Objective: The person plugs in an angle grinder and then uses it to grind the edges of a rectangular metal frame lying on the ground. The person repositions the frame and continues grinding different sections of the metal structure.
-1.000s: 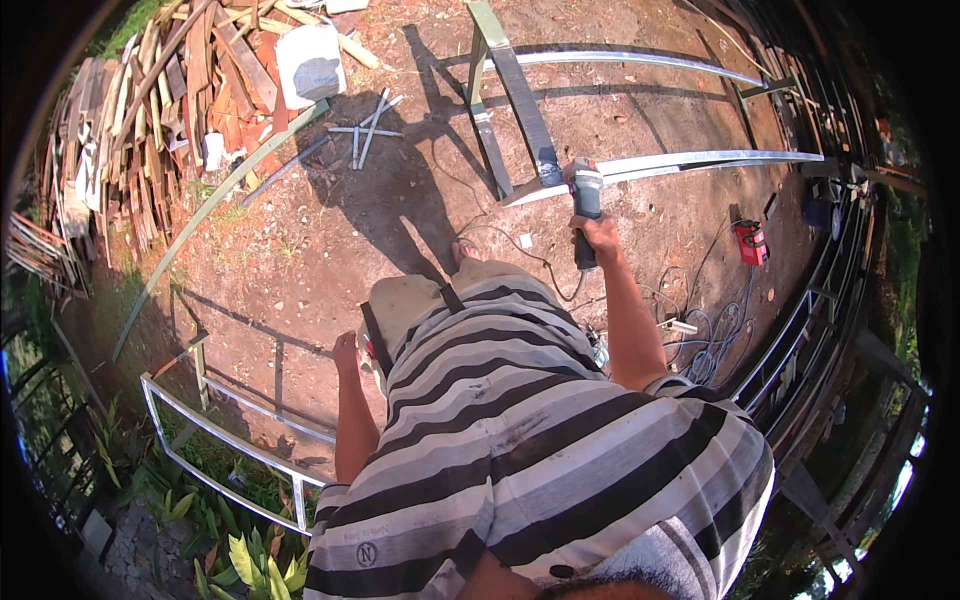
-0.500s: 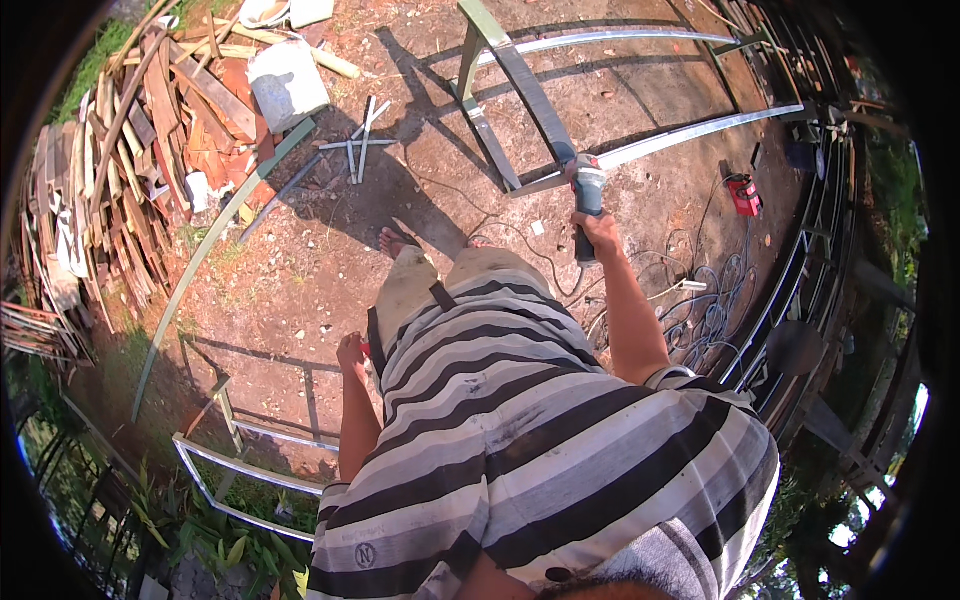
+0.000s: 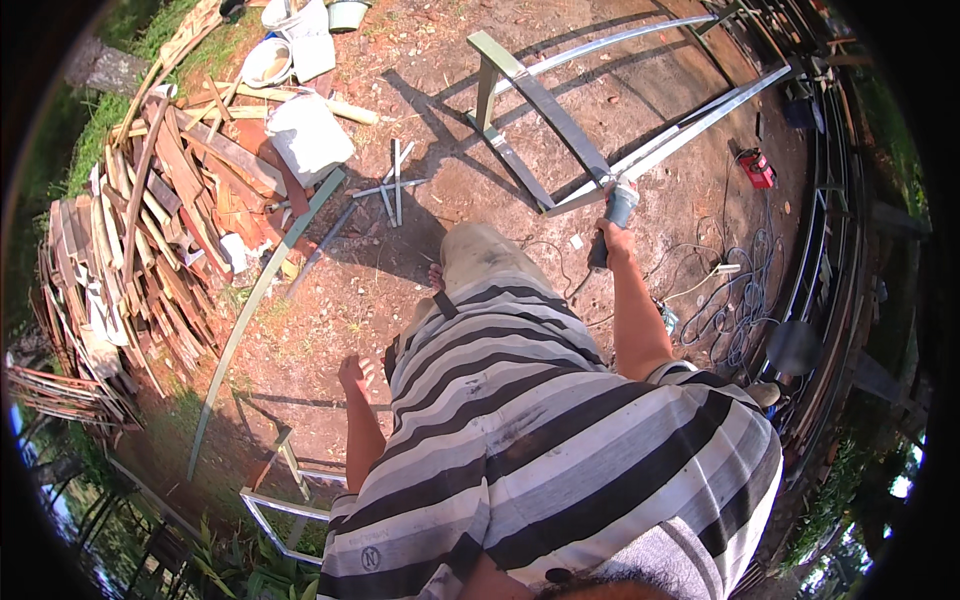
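My right hand is wrapped around the body of a dark teal angle grinder. The grinder's grey head points away from me. In the picture it overlaps the near corner of a metal frame, which has dark uprights and long silvery rails; whether they touch, I cannot tell. My left hand hangs low beside my hip, its fingers loosely apart and nothing seen in them. The grinder's cord trails down past my right forearm.
Left lies a big pile of wooden boards, beside a long green metal bar. Short metal strips lie crossed ahead. Coiled cables and a red box-shaped machine are to the right. Another metal frame stands lower left.
I have taken a step, with one knee now raised forward. My right hand and the grinder have moved slightly up and right. The red item by my left hand no longer shows.
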`<action>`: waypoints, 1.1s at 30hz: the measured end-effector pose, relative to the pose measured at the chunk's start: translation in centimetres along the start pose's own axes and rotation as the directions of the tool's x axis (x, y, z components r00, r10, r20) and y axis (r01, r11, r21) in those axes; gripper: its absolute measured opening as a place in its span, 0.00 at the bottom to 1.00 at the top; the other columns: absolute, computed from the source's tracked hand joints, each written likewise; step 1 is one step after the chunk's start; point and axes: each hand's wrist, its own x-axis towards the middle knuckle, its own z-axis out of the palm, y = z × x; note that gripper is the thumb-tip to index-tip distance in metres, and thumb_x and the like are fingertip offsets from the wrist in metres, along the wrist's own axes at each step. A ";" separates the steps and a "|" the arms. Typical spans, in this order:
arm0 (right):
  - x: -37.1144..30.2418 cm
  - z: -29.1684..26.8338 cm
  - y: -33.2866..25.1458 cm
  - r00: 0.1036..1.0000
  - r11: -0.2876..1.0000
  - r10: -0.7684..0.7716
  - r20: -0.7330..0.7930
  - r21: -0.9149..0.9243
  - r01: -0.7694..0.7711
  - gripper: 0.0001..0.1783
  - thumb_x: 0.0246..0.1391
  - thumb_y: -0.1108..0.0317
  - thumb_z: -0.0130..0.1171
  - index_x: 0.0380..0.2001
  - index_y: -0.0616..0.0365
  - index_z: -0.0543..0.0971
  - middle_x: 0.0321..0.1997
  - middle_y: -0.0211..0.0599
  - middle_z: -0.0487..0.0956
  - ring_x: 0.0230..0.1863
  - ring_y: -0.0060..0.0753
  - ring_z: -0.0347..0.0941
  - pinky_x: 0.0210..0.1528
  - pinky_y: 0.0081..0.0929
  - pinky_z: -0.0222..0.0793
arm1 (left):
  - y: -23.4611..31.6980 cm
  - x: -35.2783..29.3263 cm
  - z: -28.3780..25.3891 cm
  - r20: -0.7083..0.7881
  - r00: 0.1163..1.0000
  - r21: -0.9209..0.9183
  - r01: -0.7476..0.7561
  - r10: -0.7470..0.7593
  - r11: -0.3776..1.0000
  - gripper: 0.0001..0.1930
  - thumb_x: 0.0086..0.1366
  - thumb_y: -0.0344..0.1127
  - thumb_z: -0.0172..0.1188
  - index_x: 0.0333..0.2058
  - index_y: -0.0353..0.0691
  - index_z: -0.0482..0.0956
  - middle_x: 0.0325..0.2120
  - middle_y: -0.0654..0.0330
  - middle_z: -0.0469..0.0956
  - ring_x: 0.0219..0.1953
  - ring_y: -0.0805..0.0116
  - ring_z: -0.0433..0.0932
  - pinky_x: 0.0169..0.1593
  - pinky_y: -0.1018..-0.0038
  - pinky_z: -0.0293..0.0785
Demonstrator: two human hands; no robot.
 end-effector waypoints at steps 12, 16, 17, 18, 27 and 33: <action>-2.4 6.2 -3.7 0.994 0.998 -0.065 -0.092 0.022 0.067 0.18 0.41 0.65 0.70 0.35 0.64 0.80 0.25 0.38 0.79 0.21 0.33 0.77 0.24 0.34 0.74 | 13.5 6.7 5.4 0.245 0.918 0.484 -0.394 0.312 0.781 0.16 0.68 0.44 0.55 0.48 0.41 0.77 0.36 0.59 0.82 0.32 0.68 0.77 0.35 0.67 0.73; -2.1 11.4 -7.7 0.984 0.989 -0.131 -0.123 0.053 0.139 0.17 0.41 0.67 0.69 0.36 0.63 0.80 0.25 0.39 0.80 0.21 0.34 0.77 0.24 0.34 0.74 | 22.3 8.3 7.8 0.164 0.980 0.305 -0.162 0.115 0.938 0.17 0.69 0.43 0.55 0.52 0.43 0.74 0.39 0.56 0.81 0.36 0.63 0.80 0.38 0.66 0.77; -1.4 12.3 -8.6 0.987 0.989 -0.128 -0.100 0.057 0.134 0.20 0.41 0.66 0.70 0.38 0.64 0.79 0.26 0.39 0.80 0.22 0.33 0.78 0.25 0.33 0.75 | 24.6 8.7 8.7 0.171 0.981 0.309 -0.138 0.088 0.941 0.17 0.69 0.43 0.55 0.52 0.42 0.74 0.39 0.56 0.81 0.35 0.63 0.80 0.38 0.66 0.77; -0.3 13.4 -9.2 0.980 0.987 -0.159 -0.119 -0.011 0.159 0.24 0.40 0.65 0.70 0.41 0.65 0.79 0.28 0.40 0.81 0.24 0.32 0.79 0.27 0.32 0.74 | 26.8 9.0 9.5 0.176 0.983 0.312 -0.113 0.060 0.943 0.17 0.69 0.42 0.55 0.52 0.42 0.74 0.39 0.56 0.81 0.35 0.63 0.80 0.37 0.66 0.77; 4.0 23.5 -19.3 0.982 0.959 -0.187 0.032 -0.209 0.189 0.34 0.36 0.60 0.73 0.47 0.70 0.78 0.32 0.42 0.82 0.27 0.33 0.78 0.30 0.31 0.74 | 43.0 6.8 21.6 0.200 0.937 0.248 -0.329 0.285 0.911 0.21 0.72 0.45 0.56 0.57 0.39 0.71 0.43 0.56 0.82 0.45 0.64 0.82 0.45 0.70 0.76; 3.6 26.0 -22.1 0.989 0.962 -0.146 0.019 -0.230 0.147 0.35 0.35 0.60 0.73 0.48 0.70 0.78 0.37 0.45 0.83 0.33 0.35 0.79 0.35 0.33 0.75 | 42.4 9.4 22.0 0.211 0.949 0.322 -0.296 0.236 0.900 0.19 0.72 0.43 0.55 0.56 0.39 0.73 0.42 0.56 0.82 0.43 0.65 0.82 0.44 0.70 0.76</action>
